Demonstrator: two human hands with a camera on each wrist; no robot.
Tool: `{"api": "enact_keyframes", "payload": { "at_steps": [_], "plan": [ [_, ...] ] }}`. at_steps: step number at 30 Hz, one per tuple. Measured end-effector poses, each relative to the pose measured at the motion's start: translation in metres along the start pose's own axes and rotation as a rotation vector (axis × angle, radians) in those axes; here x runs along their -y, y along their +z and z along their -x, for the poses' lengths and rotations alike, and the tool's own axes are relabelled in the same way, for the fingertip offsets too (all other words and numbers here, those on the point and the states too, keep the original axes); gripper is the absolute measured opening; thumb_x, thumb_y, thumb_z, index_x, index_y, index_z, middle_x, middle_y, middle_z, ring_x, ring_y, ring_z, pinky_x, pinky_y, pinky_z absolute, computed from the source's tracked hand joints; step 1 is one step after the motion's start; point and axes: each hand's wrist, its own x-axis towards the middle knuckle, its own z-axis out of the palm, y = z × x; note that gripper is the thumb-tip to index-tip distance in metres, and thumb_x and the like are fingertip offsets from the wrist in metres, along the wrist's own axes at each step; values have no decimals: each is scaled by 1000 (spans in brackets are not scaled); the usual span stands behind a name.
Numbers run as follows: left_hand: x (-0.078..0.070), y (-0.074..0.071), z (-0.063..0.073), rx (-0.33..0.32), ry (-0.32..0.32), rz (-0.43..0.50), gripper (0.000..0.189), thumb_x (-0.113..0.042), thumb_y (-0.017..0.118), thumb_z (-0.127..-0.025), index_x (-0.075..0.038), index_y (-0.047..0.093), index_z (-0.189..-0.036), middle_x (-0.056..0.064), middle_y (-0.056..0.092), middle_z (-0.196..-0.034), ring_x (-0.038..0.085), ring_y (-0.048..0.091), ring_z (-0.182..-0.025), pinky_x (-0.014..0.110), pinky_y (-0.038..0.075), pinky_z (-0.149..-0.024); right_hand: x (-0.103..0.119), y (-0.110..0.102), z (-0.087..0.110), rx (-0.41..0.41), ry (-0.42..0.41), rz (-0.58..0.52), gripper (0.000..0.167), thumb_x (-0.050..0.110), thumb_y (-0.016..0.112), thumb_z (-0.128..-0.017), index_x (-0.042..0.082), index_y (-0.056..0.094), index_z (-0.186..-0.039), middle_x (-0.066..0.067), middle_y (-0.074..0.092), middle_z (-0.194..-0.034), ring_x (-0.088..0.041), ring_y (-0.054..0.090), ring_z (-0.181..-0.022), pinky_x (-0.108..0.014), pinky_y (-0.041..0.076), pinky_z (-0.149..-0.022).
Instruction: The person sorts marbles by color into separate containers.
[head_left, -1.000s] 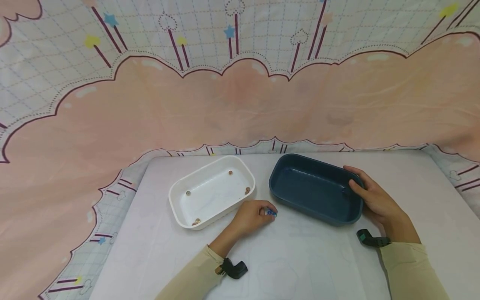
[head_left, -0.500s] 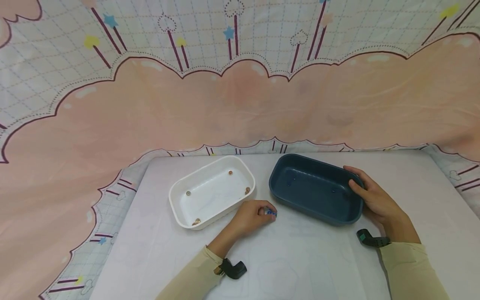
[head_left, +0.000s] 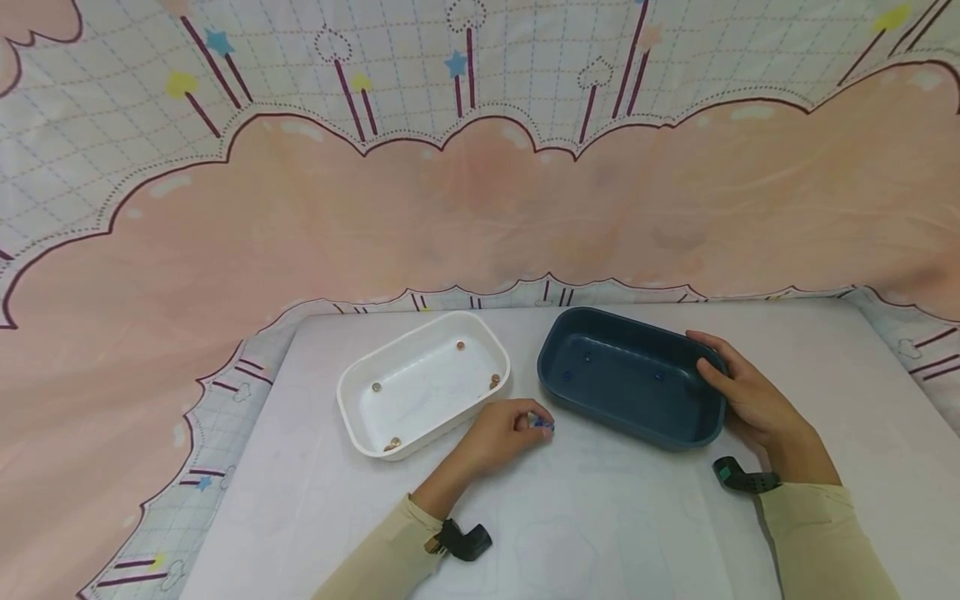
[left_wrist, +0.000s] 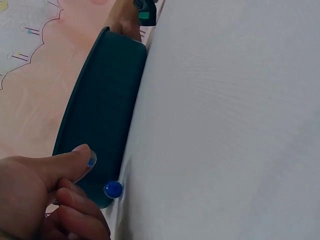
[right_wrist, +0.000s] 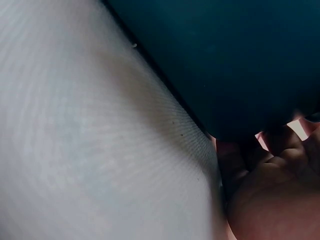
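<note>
My left hand [head_left: 504, 435] is low over the table between two trays, its thumb and fingers curled round small clear-blue marbles [head_left: 542, 424]. In the left wrist view, one blue marble [left_wrist: 113, 189] shows at the fingertips and another [left_wrist: 92, 159] peeks from under the thumb. My right hand [head_left: 753, 400] grips the right end of the dark blue tray [head_left: 630, 425], thumb over the rim and fingers along the outside. Several dark blue marbles [head_left: 660, 377] lie inside that tray. Up close in the right wrist view, the fingers [right_wrist: 285, 145] meet the tray's wall.
A white tray [head_left: 420, 333] stands left of the blue one, with several brownish marbles [head_left: 461, 345] scattered along its edges. Both trays rest on a white-covered table [head_left: 600, 533]. A patterned pink curtain [head_left: 480, 217] rises behind the table.
Blue marbles in the dark tray have rolled leftward, and more of them show near its left end. Both hands have stayed almost in place.
</note>
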Motion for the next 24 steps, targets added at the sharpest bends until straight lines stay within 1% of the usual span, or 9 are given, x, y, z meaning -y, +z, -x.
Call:
{"api": "enact_keyframes", "payload": {
  "at_steps": [4,5,9,13,15,17,20,22,24],
  "plan": [
    [-4,-3,1,-7,14,3,13,-21,72,-95,-19,76,-107,-9,47,-60,2,40,-53,17,33,-49,-1,0,-1,4,-14,-10,59,28,44,-110,29,20,-164,-13,-2,-172,-49,3,-152,-16,47,-98],
    [-5,-3,1,-7,18,2,13,-22,72,-95,-19,76,-107,-10,47,-61,2,41,-54,17,33,-50,-1,0,-1,7,-17,-13,59,28,44,-110,29,19,-164,-14,-2,-172,-51,4,-152,-10,46,-89],
    [-7,-6,2,-7,20,9,13,-25,72,-96,-20,75,-107,-10,49,-64,3,43,-56,18,35,-51,-1,0,-1,7,-17,-8,59,28,44,-110,29,20,-164,-14,-2,-172,-51,4,-152,-11,46,-91],
    [-11,-10,2,-10,20,24,13,-24,72,-96,-20,74,-108,-9,50,-64,4,43,-56,18,35,-51,-1,0,0,4,3,9,59,30,45,-110,30,19,-164,-13,-2,-172,-49,3,-153,-36,39,-115],
    [-13,-11,1,-18,26,27,13,-23,71,-96,-20,74,-109,-8,50,-63,4,43,-55,18,34,-50,-2,0,-1,5,7,18,59,30,44,-110,30,19,-164,-12,-2,-172,-48,3,-153,-39,37,-116],
    [-15,-13,0,-29,34,22,13,-23,71,-97,-20,74,-109,-8,49,-63,4,43,-55,18,34,-50,-1,0,-1,7,2,4,59,30,44,-110,30,19,-164,-13,-2,-172,-48,4,-152,-33,41,-113],
    [-18,-14,-2,-42,44,13,13,-25,70,-97,-20,73,-109,-8,48,-62,3,42,-54,24,36,-50,-1,0,-1,8,-2,-8,60,30,45,-110,29,19,-164,-14,-2,-171,-49,6,-152,-13,45,-93],
    [-19,-14,-4,-50,55,13,14,-26,69,-98,-19,73,-109,-9,48,-62,3,43,-53,29,54,-74,0,0,-1,10,-3,-17,60,30,45,-110,29,19,-164,-15,-3,-171,-50,5,-152,-11,46,-90],
    [-21,-15,-5,-59,65,21,14,-27,69,-99,-19,72,-110,-8,48,-61,4,43,-53,44,50,-107,0,0,0,12,-4,-10,60,30,45,-110,29,19,-164,-15,-4,-172,-51,4,-152,-11,45,-89]
  ]
}}
